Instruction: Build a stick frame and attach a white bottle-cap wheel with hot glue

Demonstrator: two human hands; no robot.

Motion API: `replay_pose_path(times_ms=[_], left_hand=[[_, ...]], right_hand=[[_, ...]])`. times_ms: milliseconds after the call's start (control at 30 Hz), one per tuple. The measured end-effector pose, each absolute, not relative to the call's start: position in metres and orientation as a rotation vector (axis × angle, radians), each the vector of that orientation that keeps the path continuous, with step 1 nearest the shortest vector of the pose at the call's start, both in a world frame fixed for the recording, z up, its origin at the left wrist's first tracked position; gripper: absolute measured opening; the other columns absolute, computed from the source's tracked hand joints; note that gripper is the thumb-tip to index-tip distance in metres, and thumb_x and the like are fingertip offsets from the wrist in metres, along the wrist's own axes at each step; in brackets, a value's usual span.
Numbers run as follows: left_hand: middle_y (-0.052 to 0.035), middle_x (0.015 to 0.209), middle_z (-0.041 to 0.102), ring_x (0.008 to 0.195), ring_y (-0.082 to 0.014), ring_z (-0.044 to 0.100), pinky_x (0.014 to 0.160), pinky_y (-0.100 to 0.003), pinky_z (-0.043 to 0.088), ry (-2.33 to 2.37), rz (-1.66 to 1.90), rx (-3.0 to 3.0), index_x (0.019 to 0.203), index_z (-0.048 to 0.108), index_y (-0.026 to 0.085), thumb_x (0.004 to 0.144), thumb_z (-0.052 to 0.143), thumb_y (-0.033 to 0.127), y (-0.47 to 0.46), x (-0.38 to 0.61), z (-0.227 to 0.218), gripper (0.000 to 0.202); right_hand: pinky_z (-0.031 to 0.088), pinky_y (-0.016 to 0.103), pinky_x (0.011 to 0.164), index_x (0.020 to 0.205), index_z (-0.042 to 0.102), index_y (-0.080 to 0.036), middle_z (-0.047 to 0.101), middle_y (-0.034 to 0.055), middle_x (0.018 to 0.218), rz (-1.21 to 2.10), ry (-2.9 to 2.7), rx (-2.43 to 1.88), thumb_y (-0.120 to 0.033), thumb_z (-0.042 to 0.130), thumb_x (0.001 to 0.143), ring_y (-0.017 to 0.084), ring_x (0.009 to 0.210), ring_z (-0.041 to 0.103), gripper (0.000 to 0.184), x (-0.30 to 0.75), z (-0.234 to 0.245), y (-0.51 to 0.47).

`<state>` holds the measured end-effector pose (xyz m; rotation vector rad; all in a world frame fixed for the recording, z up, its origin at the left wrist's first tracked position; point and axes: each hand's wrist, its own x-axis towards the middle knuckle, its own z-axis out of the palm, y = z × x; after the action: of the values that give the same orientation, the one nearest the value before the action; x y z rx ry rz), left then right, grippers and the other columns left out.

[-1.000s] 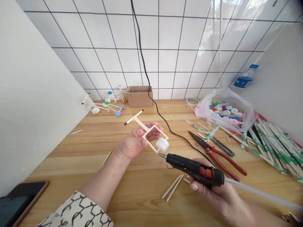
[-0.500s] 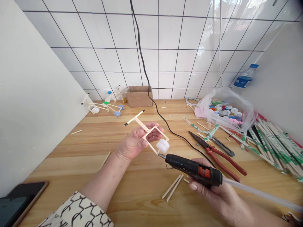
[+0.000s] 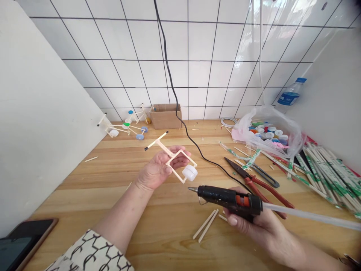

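Between the fingers of my left hand (image 3: 158, 169) is a small frame of wooden sticks (image 3: 177, 174), held above the table. It has a fork at the near end, a crossbar with black tips at the far end, and a white bottle cap (image 3: 190, 173) by the fork. My right hand (image 3: 259, 229) is wrapped round a black hot glue gun (image 3: 229, 199), with a long clear glue stick (image 3: 310, 213) out of its back. The gun's metal nozzle points left, a little apart from the fork's near tip. Loose wooden sticks (image 3: 208, 225) lie below the gun.
Red-handled pliers (image 3: 266, 188) and a utility knife (image 3: 265, 175) lie at right, near a bag of bottle caps (image 3: 267, 131) and wrapped chopsticks (image 3: 329, 173). A cardboard box (image 3: 166, 116) and stick models (image 3: 126, 126) stand at the back. A black cord (image 3: 197, 145) crosses the table; a phone (image 3: 25, 241) lies front left.
The stick frame in my left hand has shifted slightly left, away from the nozzle. A gap now shows between the fork tip and the glue gun, which has tilted a little.
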<state>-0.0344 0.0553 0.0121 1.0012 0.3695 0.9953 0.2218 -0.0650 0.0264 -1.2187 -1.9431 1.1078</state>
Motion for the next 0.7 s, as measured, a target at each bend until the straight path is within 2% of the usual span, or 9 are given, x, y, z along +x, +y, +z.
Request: replay_pose_path(times_ms=[133,333,500,700], left_hand=[[-0.0072,0.104,0.069,0.090,-0.0186,0.064,0.087,-0.029,0.045,0.350,0.982,1.006,0.105,0.066,0.018,0.051,0.083,0.019,0.057,-0.037,0.010,0.057],[-0.0073,0.104,0.069,0.091,-0.0195,0.063,0.087,-0.030,0.045,0.341,0.969,1.025,0.105,0.066,0.018,0.051,0.083,0.020,0.057,-0.038,0.010,0.056],[-0.0082,0.103,0.068,0.089,-0.0207,0.062,0.084,-0.031,0.047,0.359,0.946,1.038,0.104,0.066,0.018,0.049,0.084,0.021,0.056,-0.038,0.010,0.058],[-0.0084,0.101,0.068,0.090,-0.0220,0.062,0.084,-0.033,0.046,0.356,0.914,1.057,0.104,0.066,0.019,0.048,0.085,0.022,0.054,-0.037,0.011,0.059]], right_hand=[[0.048,0.020,0.061,0.091,0.055,-0.022,0.054,0.0002,0.081,1.169,-1.792,-1.194,-0.032,0.052,0.088,0.013,0.071,0.055,0.011,0.227,0.027,-0.062],[0.044,0.022,0.055,0.088,0.055,-0.018,0.054,0.0002,0.075,1.085,-1.618,-1.367,-0.039,0.054,0.086,0.012,0.062,0.050,0.021,0.233,0.024,-0.057],[0.047,0.024,0.059,0.091,0.056,-0.017,0.057,0.0019,0.076,1.024,-1.612,-1.402,-0.041,0.055,0.084,0.015,0.067,0.055,0.025,0.232,0.019,-0.054],[0.050,0.023,0.057,0.083,0.055,-0.018,0.056,0.0015,0.071,0.954,-1.674,-1.374,-0.040,0.056,0.084,0.014,0.064,0.055,0.022,0.231,0.017,-0.056]])
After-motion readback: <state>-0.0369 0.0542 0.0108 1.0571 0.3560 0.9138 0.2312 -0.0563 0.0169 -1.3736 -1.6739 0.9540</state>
